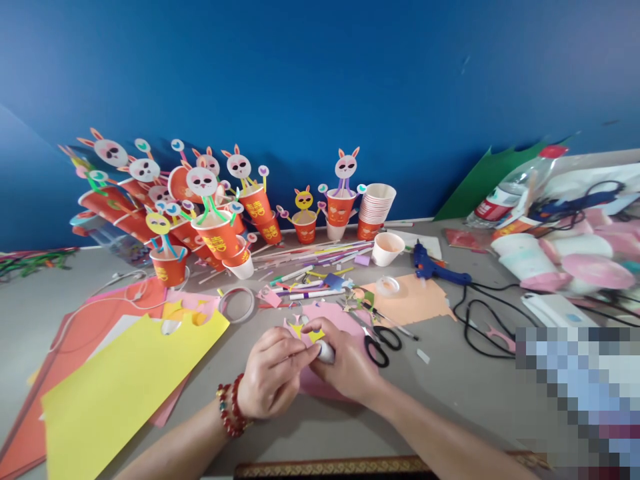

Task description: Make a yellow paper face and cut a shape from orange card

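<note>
My left hand (pixel 274 370), with red bead bracelets (pixel 231 405) at its wrist, is closed in a pinch. Its fingertips meet the end of a white, rounded, tube-like object (pixel 327 352); whether they grip anything small is hidden. That object sits in my right hand (pixel 347 360), whose fingers wrap round it. Just beyond my fingers shows a yellow paper piece (pixel 315 336). Under both hands lies a pink paper sheet (pixel 325 387). Black-handled scissors (pixel 383 345) rest right beside my right hand.
Red paper cups with paper rabbits (pixel 217 237) line the wall, near stacked cups (pixel 376 207). Yellow paper (pixel 135 393) and a tape roll (pixel 237 305) lie left. A blue glue gun (pixel 440 268), its black cable (pixel 473 327) and a bottle (pixel 500 197) are right.
</note>
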The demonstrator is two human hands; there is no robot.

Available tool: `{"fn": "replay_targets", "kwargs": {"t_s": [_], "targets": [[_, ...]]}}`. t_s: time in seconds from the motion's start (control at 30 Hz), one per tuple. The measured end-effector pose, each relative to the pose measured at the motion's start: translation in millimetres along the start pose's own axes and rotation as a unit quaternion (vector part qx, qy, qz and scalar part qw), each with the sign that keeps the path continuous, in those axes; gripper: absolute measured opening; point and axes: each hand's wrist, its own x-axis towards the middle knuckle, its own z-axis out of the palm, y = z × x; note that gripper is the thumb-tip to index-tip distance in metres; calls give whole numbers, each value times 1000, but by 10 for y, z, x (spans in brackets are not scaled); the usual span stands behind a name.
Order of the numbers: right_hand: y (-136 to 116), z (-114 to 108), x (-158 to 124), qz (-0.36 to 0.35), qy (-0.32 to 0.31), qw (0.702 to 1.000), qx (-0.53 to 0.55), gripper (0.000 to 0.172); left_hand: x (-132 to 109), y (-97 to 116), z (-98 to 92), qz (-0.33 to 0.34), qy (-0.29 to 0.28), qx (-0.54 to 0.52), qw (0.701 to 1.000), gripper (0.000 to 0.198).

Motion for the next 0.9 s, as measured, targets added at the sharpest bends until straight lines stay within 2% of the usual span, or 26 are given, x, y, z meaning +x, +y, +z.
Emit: {"fn": "replay_targets", "kwargs": {"t_s": [0.33, 0.57, 0.9], "targets": [[64, 17, 6, 4, 11, 999, 30, 42, -4, 2, 18, -2, -7, -9, 1000, 56], [8, 4, 12, -12, 14, 999, 28, 41, -63, -17, 34, -44, -21, 12, 999, 55], [63, 6, 21, 3, 9, 1000, 30, 43, -18, 2, 14, -20, -6, -17, 1000, 55]]}}
